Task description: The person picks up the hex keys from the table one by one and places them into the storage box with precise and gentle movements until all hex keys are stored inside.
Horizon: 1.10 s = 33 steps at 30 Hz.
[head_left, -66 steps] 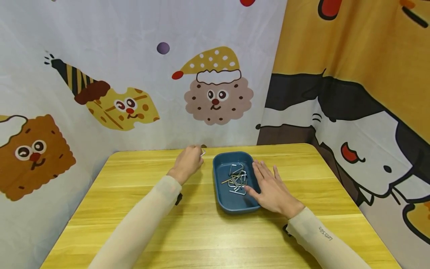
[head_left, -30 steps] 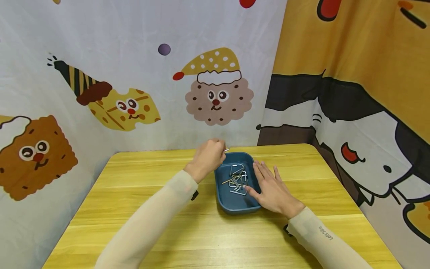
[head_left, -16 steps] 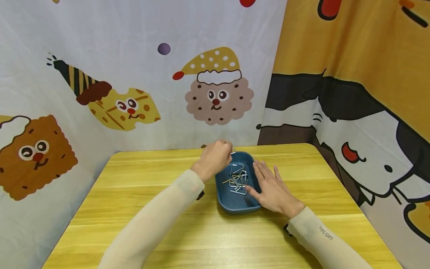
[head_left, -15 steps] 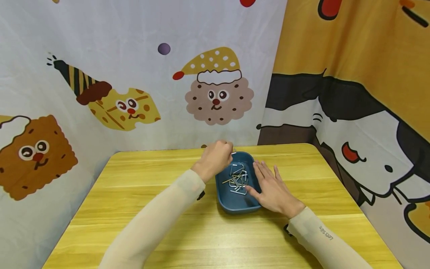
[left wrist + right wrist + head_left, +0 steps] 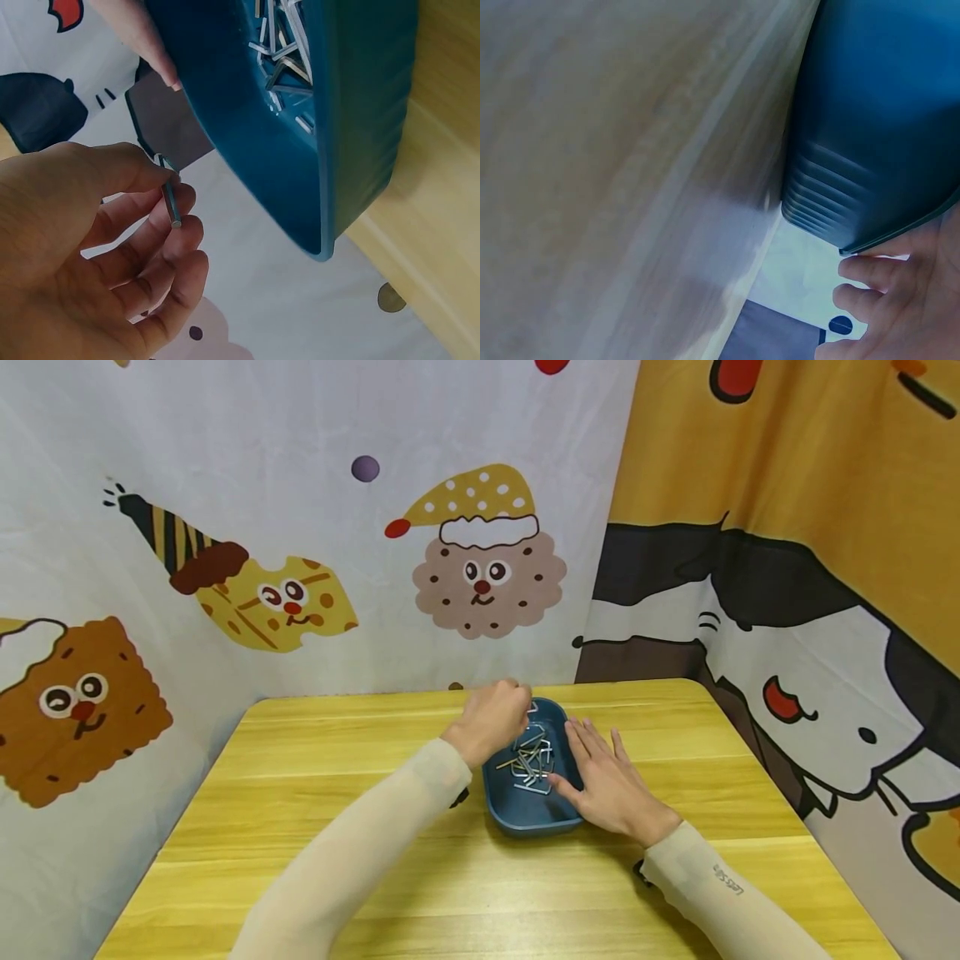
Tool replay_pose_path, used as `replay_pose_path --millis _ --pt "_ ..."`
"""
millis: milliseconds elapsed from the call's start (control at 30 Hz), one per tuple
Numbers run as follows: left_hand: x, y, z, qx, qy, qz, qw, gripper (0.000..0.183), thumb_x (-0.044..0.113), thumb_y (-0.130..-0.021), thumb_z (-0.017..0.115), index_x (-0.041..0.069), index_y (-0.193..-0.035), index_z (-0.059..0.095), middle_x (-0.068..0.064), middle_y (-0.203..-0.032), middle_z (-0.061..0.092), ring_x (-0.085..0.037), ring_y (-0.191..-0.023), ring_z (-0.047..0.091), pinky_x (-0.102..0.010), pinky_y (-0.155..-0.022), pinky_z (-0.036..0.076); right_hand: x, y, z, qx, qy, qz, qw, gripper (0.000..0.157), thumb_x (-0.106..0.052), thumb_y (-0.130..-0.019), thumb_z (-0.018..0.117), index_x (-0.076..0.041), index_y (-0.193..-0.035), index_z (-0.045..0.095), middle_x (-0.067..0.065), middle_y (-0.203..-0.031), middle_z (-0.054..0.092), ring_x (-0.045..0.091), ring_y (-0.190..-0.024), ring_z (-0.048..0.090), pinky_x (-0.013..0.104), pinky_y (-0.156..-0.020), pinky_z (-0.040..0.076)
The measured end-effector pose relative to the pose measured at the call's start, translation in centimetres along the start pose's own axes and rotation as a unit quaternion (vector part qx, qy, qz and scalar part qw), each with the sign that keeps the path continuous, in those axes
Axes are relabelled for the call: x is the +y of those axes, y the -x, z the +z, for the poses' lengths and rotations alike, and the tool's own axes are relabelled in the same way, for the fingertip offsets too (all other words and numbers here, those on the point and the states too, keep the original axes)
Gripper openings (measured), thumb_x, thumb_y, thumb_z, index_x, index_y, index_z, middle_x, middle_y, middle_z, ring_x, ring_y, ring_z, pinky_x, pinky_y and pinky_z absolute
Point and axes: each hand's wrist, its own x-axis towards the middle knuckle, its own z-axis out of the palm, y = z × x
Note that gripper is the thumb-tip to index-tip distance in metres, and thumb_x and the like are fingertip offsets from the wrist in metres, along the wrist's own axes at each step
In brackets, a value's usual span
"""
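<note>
A blue plastic bin [image 5: 528, 820] stands near the middle of the table in the head view. Inside it lies a loose pile of L-shaped hex keys [image 5: 531, 762], silver with a few brassy ones. My left hand [image 5: 491, 720] is over the bin's far left corner. Its thumb and fingers pinch one small silver hex key [image 5: 171, 199], seen close up in the left wrist view above the rim. My right hand [image 5: 611, 789] rests against the bin's right rim with its fingers extended and the thumb over the inside edge.
The light wooden table [image 5: 420, 893] reaches back to a white cartoon-print curtain [image 5: 300, 485]. On the right hangs another patterned curtain [image 5: 795, 635] close to the table's side.
My left hand has come from the left of the bin to over its far left corner, the hex key still pinched. My right hand and the bin have stayed in place.
</note>
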Motion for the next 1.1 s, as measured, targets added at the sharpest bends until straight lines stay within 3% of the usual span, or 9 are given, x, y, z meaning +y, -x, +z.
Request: replay_pose_path --millis 333,700,1100 --pt "1.0 -0.6 1.0 -0.029 -0.030 0.017 0.9990 0.014 0.022 -0.110 0.082 0.013 -0.120 0.088 -0.006 -0.113 0.086 -0.020 -0.100 0.085 -0.037 -0.083 0.073 -0.1 0.1 -0.1 0.007 -0.002 -0.006 1.000 0.100 -0.064 -0.116 0.061 0.002 -0.183 0.027 0.023 -0.192 0.030 0.048 -0.181 0.024 0.083 -0.143 0.013" --pt "2.3 -1.3 1.7 -0.094 -0.044 0.010 0.9945 0.019 0.023 -0.112 0.081 0.014 -0.127 0.089 -0.004 -0.116 0.088 -0.020 -0.104 0.085 -0.037 -0.086 0.073 -0.1 0.1 -0.2 0.008 -0.002 -0.009 1.000 0.097 -0.062 -0.117 0.061 0.002 -0.183 0.027 0.022 -0.192 0.029 0.049 -0.181 0.024 0.083 -0.142 0.014" --pt "3.0 -1.5 2.0 -0.128 -0.047 0.016 0.9905 0.022 0.017 -0.119 0.070 0.015 -0.132 0.087 -0.004 -0.121 0.089 -0.021 -0.109 0.086 -0.039 -0.090 0.074 -0.1 0.1 -0.1 0.006 -0.009 -0.008 1.000 0.097 -0.060 -0.117 0.062 0.002 -0.183 0.026 0.023 -0.193 0.028 0.049 -0.181 0.023 0.084 -0.142 0.012"
